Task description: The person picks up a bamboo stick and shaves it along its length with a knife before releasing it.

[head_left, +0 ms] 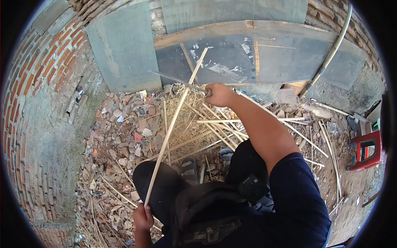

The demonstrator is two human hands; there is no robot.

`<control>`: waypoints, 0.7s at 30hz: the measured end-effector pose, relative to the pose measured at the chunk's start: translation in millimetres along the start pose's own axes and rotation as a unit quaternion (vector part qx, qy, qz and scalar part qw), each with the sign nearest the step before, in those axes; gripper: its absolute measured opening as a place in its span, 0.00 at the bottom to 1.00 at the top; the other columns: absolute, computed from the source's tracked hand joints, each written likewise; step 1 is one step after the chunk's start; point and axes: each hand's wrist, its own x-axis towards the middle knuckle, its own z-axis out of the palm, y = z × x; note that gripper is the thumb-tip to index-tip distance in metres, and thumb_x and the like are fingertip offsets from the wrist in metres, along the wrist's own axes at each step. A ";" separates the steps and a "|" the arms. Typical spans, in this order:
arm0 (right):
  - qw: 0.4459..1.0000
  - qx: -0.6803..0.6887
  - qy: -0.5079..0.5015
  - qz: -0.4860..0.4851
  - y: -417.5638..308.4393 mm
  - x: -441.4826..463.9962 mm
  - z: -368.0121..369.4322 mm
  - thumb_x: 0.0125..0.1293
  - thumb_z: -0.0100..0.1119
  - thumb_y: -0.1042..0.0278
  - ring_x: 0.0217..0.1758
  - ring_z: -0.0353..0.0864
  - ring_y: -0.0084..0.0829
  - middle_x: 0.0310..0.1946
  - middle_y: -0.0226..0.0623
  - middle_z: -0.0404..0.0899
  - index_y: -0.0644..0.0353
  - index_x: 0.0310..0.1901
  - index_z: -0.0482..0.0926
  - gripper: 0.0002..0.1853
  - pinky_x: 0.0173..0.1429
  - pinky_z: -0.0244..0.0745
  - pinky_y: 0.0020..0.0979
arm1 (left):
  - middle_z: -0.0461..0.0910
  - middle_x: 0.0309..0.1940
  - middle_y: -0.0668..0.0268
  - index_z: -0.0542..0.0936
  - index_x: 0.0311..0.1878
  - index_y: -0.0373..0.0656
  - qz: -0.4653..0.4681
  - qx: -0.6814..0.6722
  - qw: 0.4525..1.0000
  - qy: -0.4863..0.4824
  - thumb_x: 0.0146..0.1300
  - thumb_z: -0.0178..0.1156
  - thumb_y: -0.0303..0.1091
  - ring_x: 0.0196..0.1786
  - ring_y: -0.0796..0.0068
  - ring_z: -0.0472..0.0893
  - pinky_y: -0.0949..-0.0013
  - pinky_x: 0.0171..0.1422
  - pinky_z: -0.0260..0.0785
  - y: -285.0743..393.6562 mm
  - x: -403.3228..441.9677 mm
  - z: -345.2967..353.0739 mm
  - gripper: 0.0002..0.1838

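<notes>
My left hand (143,217) is closed around the lower end of a long, pale bamboo strip (170,130), beside my left knee. The strip slants up and away from me across the middle of the view. My right hand (219,95) is wrapped around the handle of a long knife (175,78), its arm stretched forward. The blade points left and crosses the strip near its far end; its tip is faint and blurred. Thin straw-coloured shavings (182,111) lie heaped below the blade.
Several cut bamboo strips (225,126) lie crossed on the rubble (124,136) ahead of my sandalled feet. A brick wall (37,74) rises on the left, and grey panels (124,49) stand in front. To the right are a leaning pole (331,53) and a red plastic stool (366,151).
</notes>
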 end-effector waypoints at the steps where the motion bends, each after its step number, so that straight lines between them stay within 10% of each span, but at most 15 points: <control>1: 1.000 -0.015 -0.004 -0.001 7.5 3.3 0.9 0.55 0.68 0.58 0.40 0.87 0.50 0.34 0.48 0.87 0.56 0.45 0.86 0.18 0.49 0.81 0.45 | 0.72 0.16 0.50 0.70 0.30 0.38 -0.006 0.009 1.000 -0.004 0.76 0.52 0.42 0.22 0.38 0.77 0.49 0.25 0.64 1.7 -0.2 -4.4 0.19; 10: 0.971 -0.126 -0.123 -0.159 -60.2 -40.0 -26.0 0.54 0.65 0.62 0.42 0.86 0.47 0.31 0.44 0.84 0.54 0.36 0.83 0.09 0.47 0.80 0.48 | 0.72 0.16 0.50 0.71 0.31 0.37 -0.008 0.035 0.999 -0.004 0.78 0.48 0.44 0.23 0.39 0.77 0.50 0.26 0.63 2.9 0.3 -1.3 0.21; 15: 0.995 0.046 -0.087 0.009 -10.3 -12.7 -21.4 0.54 0.68 0.58 0.44 0.87 0.48 0.36 0.48 0.86 0.57 0.43 0.85 0.17 0.51 0.80 0.45 | 0.71 0.16 0.51 0.71 0.32 0.37 0.003 0.041 0.999 0.025 0.78 0.47 0.44 0.23 0.40 0.77 0.51 0.26 0.63 -6.8 -1.9 6.9 0.21; 21: 0.999 0.000 -0.010 -0.034 1.9 -21.1 -31.9 0.54 0.68 0.61 0.44 0.87 0.49 0.38 0.49 0.87 0.58 0.46 0.83 0.18 0.51 0.81 0.45 | 0.74 0.17 0.51 0.72 0.32 0.38 -0.025 0.005 1.000 0.001 0.74 0.56 0.43 0.23 0.41 0.78 0.51 0.27 0.67 3.7 -0.1 -9.5 0.18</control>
